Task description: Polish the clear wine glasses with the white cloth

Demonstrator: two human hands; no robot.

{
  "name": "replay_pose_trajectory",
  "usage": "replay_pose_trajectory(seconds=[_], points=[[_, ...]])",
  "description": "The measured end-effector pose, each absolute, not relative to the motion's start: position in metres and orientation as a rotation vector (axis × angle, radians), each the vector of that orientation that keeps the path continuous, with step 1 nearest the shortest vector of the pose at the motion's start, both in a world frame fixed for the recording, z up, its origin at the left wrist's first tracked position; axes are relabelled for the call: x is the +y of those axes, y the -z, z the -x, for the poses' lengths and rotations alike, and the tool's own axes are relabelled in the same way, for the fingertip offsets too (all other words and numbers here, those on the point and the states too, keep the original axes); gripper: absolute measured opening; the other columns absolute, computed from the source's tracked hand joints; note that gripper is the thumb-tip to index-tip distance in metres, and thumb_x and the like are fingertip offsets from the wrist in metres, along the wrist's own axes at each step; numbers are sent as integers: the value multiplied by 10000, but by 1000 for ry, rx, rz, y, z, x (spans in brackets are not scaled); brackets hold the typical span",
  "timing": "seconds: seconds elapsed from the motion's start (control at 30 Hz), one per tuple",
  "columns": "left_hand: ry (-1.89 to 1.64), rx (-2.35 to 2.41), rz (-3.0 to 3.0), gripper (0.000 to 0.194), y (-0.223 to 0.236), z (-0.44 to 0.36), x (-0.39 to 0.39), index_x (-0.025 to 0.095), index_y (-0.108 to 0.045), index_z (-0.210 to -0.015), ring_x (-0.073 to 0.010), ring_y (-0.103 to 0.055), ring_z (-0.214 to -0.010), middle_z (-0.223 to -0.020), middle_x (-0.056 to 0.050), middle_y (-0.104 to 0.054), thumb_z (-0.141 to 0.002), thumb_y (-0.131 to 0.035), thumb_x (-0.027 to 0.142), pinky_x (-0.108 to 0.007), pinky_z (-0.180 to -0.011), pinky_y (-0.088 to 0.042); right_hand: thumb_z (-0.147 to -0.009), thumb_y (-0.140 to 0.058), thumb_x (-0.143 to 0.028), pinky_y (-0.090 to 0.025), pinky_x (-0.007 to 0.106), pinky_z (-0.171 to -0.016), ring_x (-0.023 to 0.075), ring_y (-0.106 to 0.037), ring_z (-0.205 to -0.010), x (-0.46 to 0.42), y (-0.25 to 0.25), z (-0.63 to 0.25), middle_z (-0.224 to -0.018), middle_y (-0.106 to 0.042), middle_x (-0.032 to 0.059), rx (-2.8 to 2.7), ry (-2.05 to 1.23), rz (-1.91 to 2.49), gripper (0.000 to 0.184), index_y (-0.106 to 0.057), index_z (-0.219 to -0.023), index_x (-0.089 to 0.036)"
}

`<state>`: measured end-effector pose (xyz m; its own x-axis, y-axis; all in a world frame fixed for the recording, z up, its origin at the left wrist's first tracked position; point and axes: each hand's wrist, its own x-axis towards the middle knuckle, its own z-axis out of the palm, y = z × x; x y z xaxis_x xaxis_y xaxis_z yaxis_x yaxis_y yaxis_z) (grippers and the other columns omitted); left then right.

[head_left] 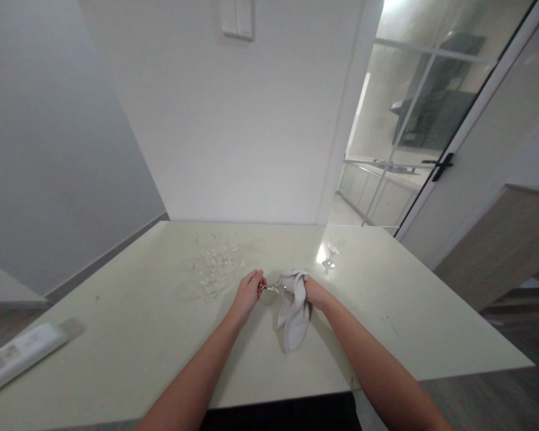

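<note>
Both hands at work over the middle of the pale surface [157,347], a short gap between them. Left hand [250,288] clamped on one end of a stemmed glass [272,288], which is held tilted onto its side, clear of the surface. The glass's other end runs right into a light grey cloth [295,320]. Right hand [315,293] is tucked into that cloth, fingers covered; cannot tell how tightly they close or whether they reach inside the bowl. The cloth's loose end hangs toward the near side. Far left of the hands: a cluster of clear glasses [213,263], close together, count uncertain. Far right: a single glass [329,263], upright on its foot, well apart from the cluster. Progress, by judgement: one piece in hand with cloth on it, so handling of that piece is unfinished. Which of the standing glasses are done and which are left cannot be read from their placement alone.
</note>
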<state>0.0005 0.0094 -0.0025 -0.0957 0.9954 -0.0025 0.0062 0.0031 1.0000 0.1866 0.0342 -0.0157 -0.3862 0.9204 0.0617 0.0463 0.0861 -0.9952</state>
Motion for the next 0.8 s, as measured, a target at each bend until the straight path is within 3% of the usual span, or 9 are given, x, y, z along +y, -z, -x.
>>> replay_pose_trajectory(seconds=[0.23, 0.8], points=[[-1253, 1294, -1167, 391, 6, 0, 12, 165, -513, -599, -69, -356, -417, -545, 31, -479, -757, -497, 521, -199, -404, -243, -698, -668, -431, -456, 374, -868, 208, -612, -809, 36, 18, -187, -802, -702, 47, -1615, -1363, 954, 294, -705, -809, -161], [-1242, 1291, -1192, 384, 4, 0, 10, 167, -509, -620, -76, -364, -431, -554, 31, -461, -752, -494, 527, -193, -399, -242, -689, -685, -415, -491, 361, -812, 205, -625, -767, 40, 25, -188, -785, -713, 49, -1558, -1392, 1006, 298, -716, -827, -152]])
